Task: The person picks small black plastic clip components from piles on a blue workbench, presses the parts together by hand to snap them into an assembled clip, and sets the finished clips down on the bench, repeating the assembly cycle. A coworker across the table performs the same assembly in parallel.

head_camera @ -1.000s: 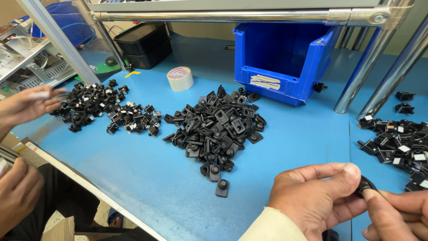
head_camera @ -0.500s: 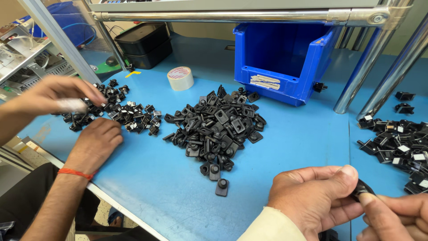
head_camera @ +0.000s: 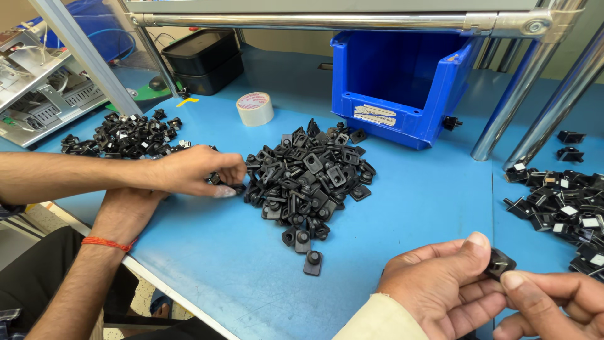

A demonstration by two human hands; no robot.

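Note:
My left hand [head_camera: 440,283], with a cream cuff at the wrist, and my right hand [head_camera: 553,305] meet at the bottom right. Together they pinch one small black plastic part [head_camera: 500,263] between thumbs and fingers, just above the blue table [head_camera: 428,208]. A large pile of the same black parts [head_camera: 308,176] lies in the middle of the table, to the left of my hands. One single part [head_camera: 313,262] lies apart at the pile's near edge.
A co-worker's hand [head_camera: 195,170] reaches into the central pile's left edge; their other hand [head_camera: 126,208], with a red wrist thread, rests below it. More parts lie at far left [head_camera: 126,135] and right [head_camera: 566,204]. Behind stand a blue bin [head_camera: 402,94], a tape roll [head_camera: 255,108], black trays [head_camera: 201,60] and metal posts [head_camera: 516,101].
The co-worker's hands have moved right, from the far-left pile to the edge of the central pile. My hands keep holding the black part at the bottom right.

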